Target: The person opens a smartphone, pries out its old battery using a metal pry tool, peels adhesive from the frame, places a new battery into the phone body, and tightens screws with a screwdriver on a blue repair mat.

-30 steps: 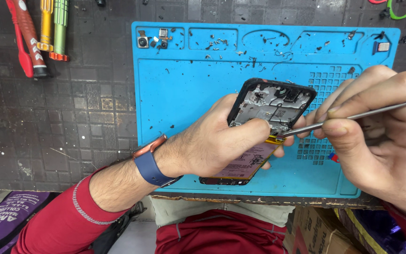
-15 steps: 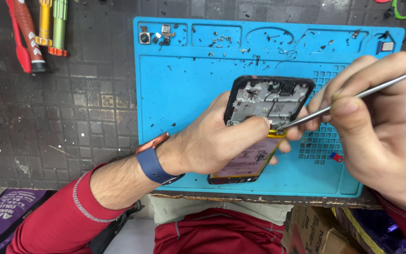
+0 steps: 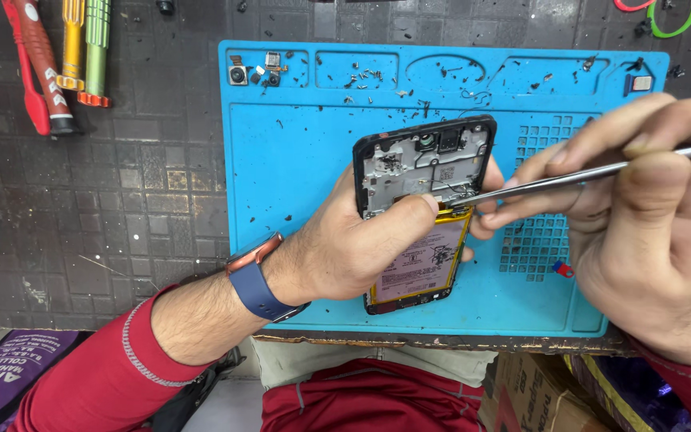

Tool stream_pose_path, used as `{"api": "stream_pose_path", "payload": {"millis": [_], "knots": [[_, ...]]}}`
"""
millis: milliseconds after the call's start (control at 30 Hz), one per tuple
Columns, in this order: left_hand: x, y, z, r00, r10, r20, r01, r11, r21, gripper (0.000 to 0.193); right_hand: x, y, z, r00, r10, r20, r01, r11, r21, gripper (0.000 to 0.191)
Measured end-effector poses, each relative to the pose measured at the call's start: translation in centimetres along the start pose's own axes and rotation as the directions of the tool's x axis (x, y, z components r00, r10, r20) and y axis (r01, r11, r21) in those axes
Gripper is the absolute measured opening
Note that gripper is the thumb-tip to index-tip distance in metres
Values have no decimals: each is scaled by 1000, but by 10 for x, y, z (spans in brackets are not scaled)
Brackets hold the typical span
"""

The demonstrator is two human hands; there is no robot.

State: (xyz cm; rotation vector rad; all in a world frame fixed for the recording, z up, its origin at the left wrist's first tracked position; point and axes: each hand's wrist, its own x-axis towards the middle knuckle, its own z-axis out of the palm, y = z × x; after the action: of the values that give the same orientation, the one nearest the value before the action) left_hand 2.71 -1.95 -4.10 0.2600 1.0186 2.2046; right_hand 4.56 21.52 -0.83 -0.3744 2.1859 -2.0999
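Red sleeves (image 3: 81, 384) framed the bottom of the view, with a purple printed bag (image 3: 1, 372) at the lower left and cardboard boxes (image 3: 545, 392) at the lower right, below the worn front edge of the bench. A dark grid-patterned bench mat (image 3: 105, 208) covered the work surface, and on it lay a blue silicone repair mat (image 3: 297, 160), speckled with dark bits and tiny screws.

An opened phone (image 3: 421, 208) sat tilted above the blue mat's middle, back cover off, its circuit board up top and its yellow-edged battery (image 3: 421, 260) below. The left hand (image 3: 353, 240), a blue-strapped watch (image 3: 257, 280) on its wrist, was clasped around the phone from the left, thumb laid across the frame just above the battery. The right hand (image 3: 649, 216) pinched a slim metal tool (image 3: 569, 178) between thumb and fingers; its tip touched the phone at the board's lower edge, beside the left thumb.

Farther off, small camera modules (image 3: 253, 70) rested in the blue mat's top-left tray. At the far left lay 3 hand tools: 1 red-handled (image 3: 37, 56), 1 yellow screwdriver (image 3: 71, 40) and 1 green screwdriver (image 3: 96, 48).
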Motion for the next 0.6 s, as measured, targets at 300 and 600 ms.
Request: {"api": "stream_pose_path", "payload": {"millis": [300, 600], "knots": [[-2, -1, -1, 999, 42, 13, -42, 997, 62, 36, 1, -6, 9, 984, -177, -33, 164, 957, -240, 47], [1, 2, 0, 1000, 1, -15, 0, 997, 71, 41, 7, -8, 5, 997, -33, -67, 26, 995, -94, 43]]}}
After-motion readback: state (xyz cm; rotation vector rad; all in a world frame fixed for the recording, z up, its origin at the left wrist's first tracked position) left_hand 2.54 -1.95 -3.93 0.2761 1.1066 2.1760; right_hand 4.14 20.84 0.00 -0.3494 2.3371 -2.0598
